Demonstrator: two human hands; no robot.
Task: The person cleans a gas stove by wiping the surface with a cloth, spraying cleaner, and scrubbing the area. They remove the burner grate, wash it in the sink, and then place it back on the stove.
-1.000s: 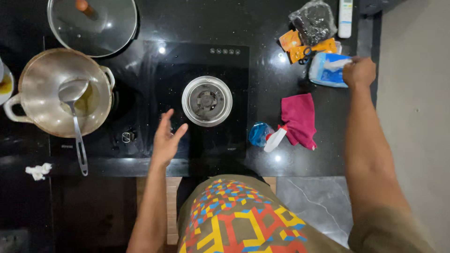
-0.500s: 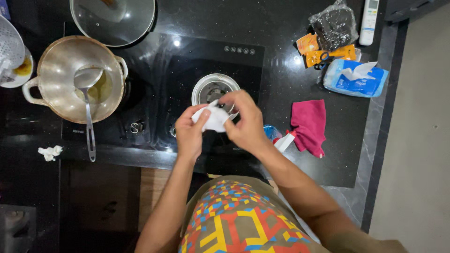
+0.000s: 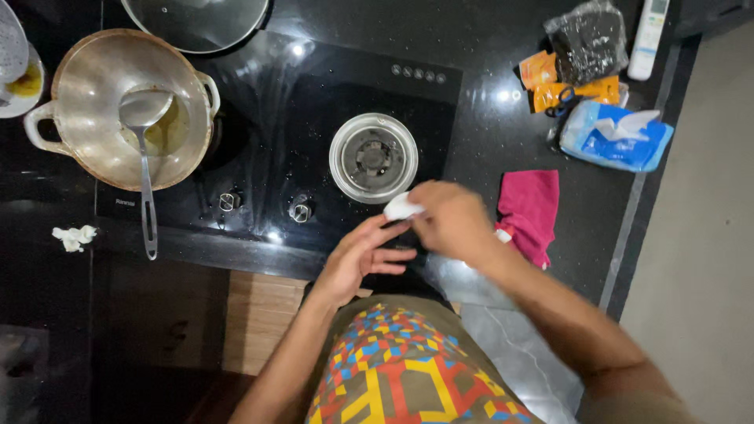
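A white wipe [image 3: 402, 207] is pinched in the closed right hand [image 3: 449, 220], just in front of the round burner [image 3: 373, 157] of the black glass hob [image 3: 314, 118]. The left hand [image 3: 360, 255] is held open, palm up, fingers touching the wipe's underside. Only a small bunch is gripped; it could slip onto the burner if the pinch loosens. The ladle [image 3: 145, 165] handle overhangs the table [image 3: 503, 94] edge and could be knocked by a forearm.

Blue wipes pack [image 3: 616, 135], orange sachets [image 3: 554, 85] and dark plastic bag [image 3: 587, 41] share the counter's right end.
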